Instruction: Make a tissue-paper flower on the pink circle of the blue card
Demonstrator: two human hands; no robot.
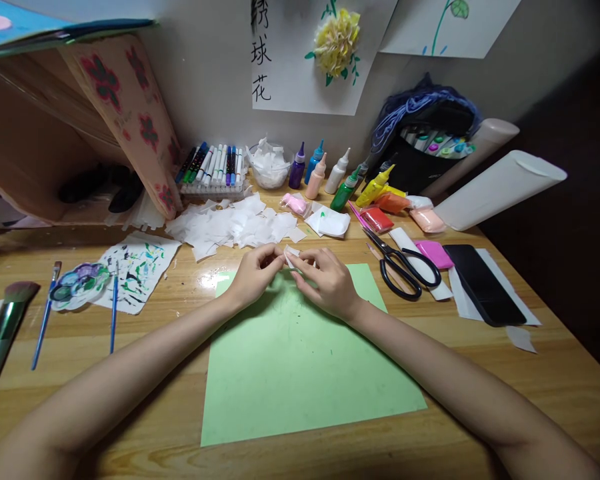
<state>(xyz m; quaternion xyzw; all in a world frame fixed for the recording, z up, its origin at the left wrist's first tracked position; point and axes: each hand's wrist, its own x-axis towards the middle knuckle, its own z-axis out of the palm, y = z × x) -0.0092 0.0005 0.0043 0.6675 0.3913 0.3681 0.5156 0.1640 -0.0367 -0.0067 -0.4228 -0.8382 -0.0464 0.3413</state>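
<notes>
My left hand (254, 273) and my right hand (327, 281) meet over the far edge of a light green paper sheet (300, 367) on the wooden desk (505, 387). Both pinch one small white piece of tissue paper (291, 254) between thumb and fingertips. A loose pile of white tissue squares (233, 227) lies just beyond the hands.
Black scissors (403, 267), a pink block (434, 253) and a black phone (483, 283) lie to the right. Paint bottles (325, 175), a marker set (213, 167) and a bowl of tissue (269, 167) line the back. A palette (79, 283) and brushes (45, 317) sit at the left.
</notes>
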